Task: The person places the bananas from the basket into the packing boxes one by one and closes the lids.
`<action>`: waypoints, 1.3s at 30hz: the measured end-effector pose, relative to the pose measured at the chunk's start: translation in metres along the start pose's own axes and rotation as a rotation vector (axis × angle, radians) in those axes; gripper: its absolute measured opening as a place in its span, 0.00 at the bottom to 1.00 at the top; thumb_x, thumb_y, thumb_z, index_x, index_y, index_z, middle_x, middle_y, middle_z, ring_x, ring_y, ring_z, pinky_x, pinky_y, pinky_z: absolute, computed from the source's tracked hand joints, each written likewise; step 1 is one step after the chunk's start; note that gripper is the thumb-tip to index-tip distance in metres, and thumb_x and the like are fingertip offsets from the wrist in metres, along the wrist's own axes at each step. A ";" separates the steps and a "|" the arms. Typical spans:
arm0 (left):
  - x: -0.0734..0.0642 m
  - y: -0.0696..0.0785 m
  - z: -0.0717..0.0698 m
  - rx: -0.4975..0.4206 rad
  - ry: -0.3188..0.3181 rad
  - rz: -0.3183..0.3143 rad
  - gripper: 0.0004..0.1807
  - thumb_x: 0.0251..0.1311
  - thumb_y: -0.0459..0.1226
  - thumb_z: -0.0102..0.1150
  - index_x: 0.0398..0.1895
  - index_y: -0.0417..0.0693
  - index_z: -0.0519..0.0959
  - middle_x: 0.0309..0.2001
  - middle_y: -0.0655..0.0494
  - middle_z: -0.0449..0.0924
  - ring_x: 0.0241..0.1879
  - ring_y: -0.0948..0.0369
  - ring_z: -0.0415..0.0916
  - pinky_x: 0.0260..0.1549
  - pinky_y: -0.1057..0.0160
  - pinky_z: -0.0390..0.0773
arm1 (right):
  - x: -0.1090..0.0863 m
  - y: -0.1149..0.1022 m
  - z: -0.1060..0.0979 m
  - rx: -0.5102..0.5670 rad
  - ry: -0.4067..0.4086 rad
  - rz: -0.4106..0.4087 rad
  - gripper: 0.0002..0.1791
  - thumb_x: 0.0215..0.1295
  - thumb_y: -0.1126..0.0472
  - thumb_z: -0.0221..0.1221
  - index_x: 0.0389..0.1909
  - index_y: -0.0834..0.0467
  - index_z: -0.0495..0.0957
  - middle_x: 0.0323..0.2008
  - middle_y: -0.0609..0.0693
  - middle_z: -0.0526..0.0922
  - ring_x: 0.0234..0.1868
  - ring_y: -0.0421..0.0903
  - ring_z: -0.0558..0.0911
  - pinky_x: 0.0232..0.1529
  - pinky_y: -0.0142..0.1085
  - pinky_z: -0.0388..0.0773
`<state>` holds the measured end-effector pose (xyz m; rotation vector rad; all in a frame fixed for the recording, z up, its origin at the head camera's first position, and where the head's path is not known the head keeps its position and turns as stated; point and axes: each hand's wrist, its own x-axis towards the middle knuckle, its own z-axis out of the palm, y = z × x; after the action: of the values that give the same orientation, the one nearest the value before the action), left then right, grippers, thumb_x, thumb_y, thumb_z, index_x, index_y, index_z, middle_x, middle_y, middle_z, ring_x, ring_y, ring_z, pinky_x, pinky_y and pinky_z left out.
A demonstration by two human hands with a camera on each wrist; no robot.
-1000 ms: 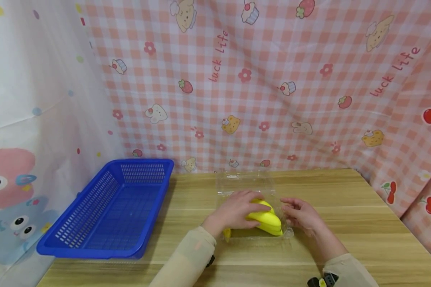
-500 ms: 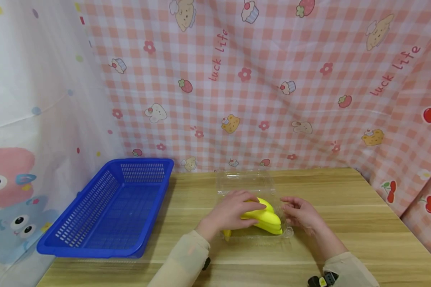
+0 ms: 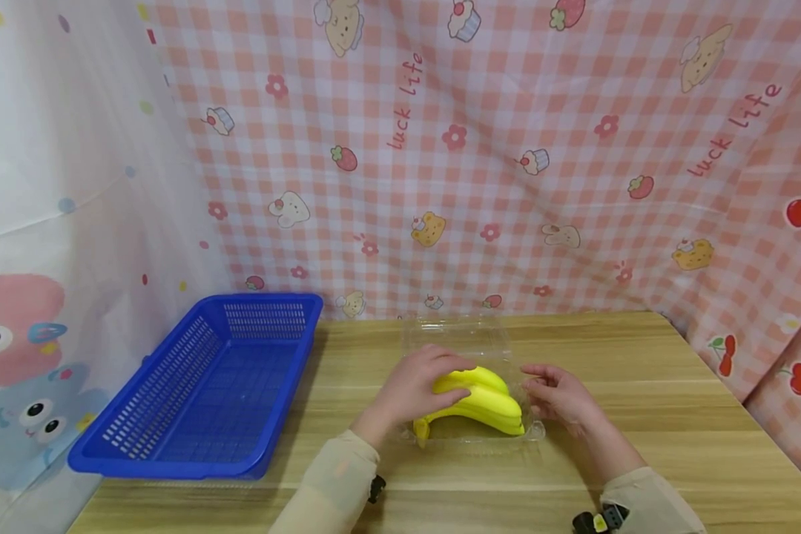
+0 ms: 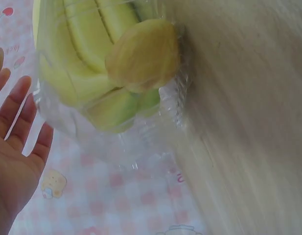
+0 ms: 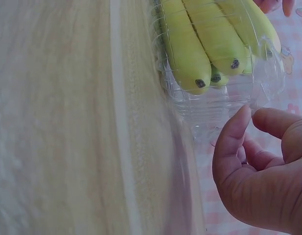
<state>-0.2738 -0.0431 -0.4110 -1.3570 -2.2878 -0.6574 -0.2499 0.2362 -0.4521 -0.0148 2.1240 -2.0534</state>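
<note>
In the head view, the desk (image 3: 627, 415) had a pale, streaky wood-grain top, and on it sat my thin clear plastic box (image 3: 536, 432), its transparent lid (image 3: 457, 340) folded back on the far side. To the left lay a blue plastic basket (image 3: 247, 393), shallow, with slotted walls. Pink checked cloth (image 3: 494, 185), printed with strawberries and cupcakes, hung behind in soft creases; a white printed sheet (image 3: 87, 222) hung at the far left. My left hand (image 3: 410, 386), fingers loosely extended, covered part of the bananas (image 3: 487, 404), a bright yellow bunch lying in the box, stem end to the near left, tips to the right and tinged green. My right hand (image 3: 564, 400) was at the box's right side.

From the left wrist, my left hand showed open, fingers spread and gripping nothing, just beside the glossy plastic wall. The bunch's blunt, brownish-yellow stem end showed through that wall.

From the right wrist, I pinched the box's edge between thumb and fingertip. Ridged, shiny plastic stood in front of the smooth, plump bananas, each visible tip ending in a dark spot.
</note>
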 end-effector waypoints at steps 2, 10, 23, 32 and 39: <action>-0.001 -0.002 -0.001 -0.030 0.024 -0.022 0.20 0.59 0.43 0.70 0.53 0.48 0.83 0.49 0.57 0.83 0.51 0.59 0.77 0.54 0.61 0.75 | 0.000 0.000 0.000 0.000 0.005 0.001 0.29 0.72 0.67 0.55 0.68 0.75 0.58 0.36 0.49 0.72 0.30 0.38 0.74 0.29 0.28 0.78; -0.008 -0.006 -0.008 -0.139 0.097 -0.140 0.19 0.58 0.39 0.71 0.53 0.46 0.83 0.47 0.55 0.84 0.48 0.58 0.76 0.51 0.60 0.76 | -0.002 -0.003 -0.003 -0.071 0.017 -0.055 0.28 0.72 0.67 0.54 0.66 0.78 0.58 0.37 0.50 0.74 0.29 0.39 0.74 0.29 0.31 0.80; -0.014 -0.018 -0.019 -0.333 0.208 -0.397 0.17 0.59 0.34 0.68 0.52 0.42 0.82 0.43 0.49 0.84 0.42 0.53 0.79 0.43 0.53 0.80 | 0.001 -0.022 -0.011 -0.222 0.053 -0.164 0.30 0.73 0.59 0.56 0.67 0.75 0.62 0.46 0.57 0.76 0.42 0.41 0.78 0.42 0.35 0.82; -0.020 -0.033 -0.020 -0.465 0.270 -0.592 0.18 0.63 0.37 0.66 0.55 0.42 0.81 0.42 0.47 0.83 0.40 0.55 0.79 0.41 0.59 0.80 | 0.006 -0.033 -0.012 -0.197 0.046 -0.203 0.30 0.74 0.58 0.55 0.67 0.74 0.61 0.53 0.67 0.74 0.46 0.41 0.80 0.47 0.36 0.81; -0.023 -0.043 -0.022 -0.477 0.296 -0.744 0.19 0.63 0.39 0.65 0.55 0.41 0.81 0.42 0.50 0.84 0.41 0.54 0.78 0.42 0.57 0.79 | 0.012 -0.038 -0.014 -0.191 0.047 -0.193 0.32 0.74 0.56 0.55 0.69 0.72 0.60 0.55 0.66 0.73 0.49 0.45 0.80 0.51 0.39 0.80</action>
<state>-0.2997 -0.0895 -0.4139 -0.4503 -2.4333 -1.5936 -0.2679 0.2467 -0.4155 -0.2076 2.4257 -1.9572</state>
